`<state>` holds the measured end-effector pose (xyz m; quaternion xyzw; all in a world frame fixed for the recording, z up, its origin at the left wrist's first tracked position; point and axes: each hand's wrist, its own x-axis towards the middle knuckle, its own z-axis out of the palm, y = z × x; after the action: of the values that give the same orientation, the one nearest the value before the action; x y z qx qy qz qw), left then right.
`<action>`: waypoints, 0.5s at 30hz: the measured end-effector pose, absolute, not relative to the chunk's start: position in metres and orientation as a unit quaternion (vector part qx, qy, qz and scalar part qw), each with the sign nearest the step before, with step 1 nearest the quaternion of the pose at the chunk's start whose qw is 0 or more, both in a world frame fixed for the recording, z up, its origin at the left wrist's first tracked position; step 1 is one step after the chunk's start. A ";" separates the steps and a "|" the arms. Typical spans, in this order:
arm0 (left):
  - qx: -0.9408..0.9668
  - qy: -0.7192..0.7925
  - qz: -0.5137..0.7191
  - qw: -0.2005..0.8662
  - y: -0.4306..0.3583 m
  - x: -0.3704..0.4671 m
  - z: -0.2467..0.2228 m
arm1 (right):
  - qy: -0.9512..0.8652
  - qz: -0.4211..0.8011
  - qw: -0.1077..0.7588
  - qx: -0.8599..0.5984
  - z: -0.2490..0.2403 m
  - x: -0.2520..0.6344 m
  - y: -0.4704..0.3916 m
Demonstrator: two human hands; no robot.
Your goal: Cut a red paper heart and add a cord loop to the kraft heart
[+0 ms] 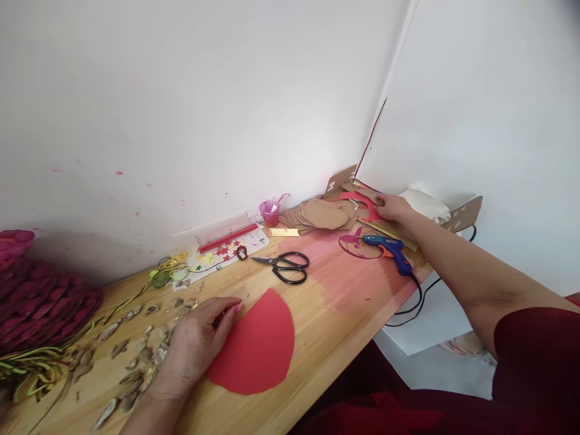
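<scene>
A red paper piece (258,347), rounded on one side with a straight left edge, lies on the wooden table. My left hand (197,338) is closed at that edge, thumb and forefinger pinched on the paper. At the far right, my right hand (393,207) reaches to the corner and grips a red paper offcut (372,211) with a curved cut-out. Black-handled scissors (285,266) rest beyond the red piece, blades pointing left. A blue glue gun (392,249) with an orange trigger lies below my right forearm. Stacked brown cardboard rounds (328,213) sit left of the offcut.
A pink-stained cup (270,212) stands by the wall. Paper stars (222,252) and a red roll (228,237) lie left of it. Shell-like pieces (131,377) are scattered near my left arm, beside a dark pink layered object (45,299). The glue gun's cable (421,296) hangs over the edge.
</scene>
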<state>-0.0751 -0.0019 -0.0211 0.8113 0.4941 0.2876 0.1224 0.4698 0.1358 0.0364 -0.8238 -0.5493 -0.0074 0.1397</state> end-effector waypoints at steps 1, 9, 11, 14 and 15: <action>0.810 0.496 0.288 0.124 -0.002 -0.075 -0.021 | -0.544 -0.009 0.138 -0.828 0.037 0.470 0.135; 0.799 0.510 0.286 0.141 0.000 -0.073 -0.018 | -0.514 -0.115 0.329 -0.784 0.081 0.447 0.109; 0.799 0.514 0.271 0.154 -0.002 -0.071 -0.015 | -0.516 -0.053 0.417 -0.746 0.089 0.425 0.102; 0.805 0.509 0.247 0.181 -0.005 -0.069 -0.009 | -0.555 0.118 0.479 -0.669 0.088 0.379 0.088; 0.804 0.506 0.248 0.190 -0.006 -0.068 -0.008 | -0.580 0.155 0.483 -0.637 0.085 0.362 0.082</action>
<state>-0.0681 -0.0058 -0.0077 0.8041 0.5058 0.2482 0.1896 0.3623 0.0816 0.0852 -0.6374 -0.5801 0.1553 0.4828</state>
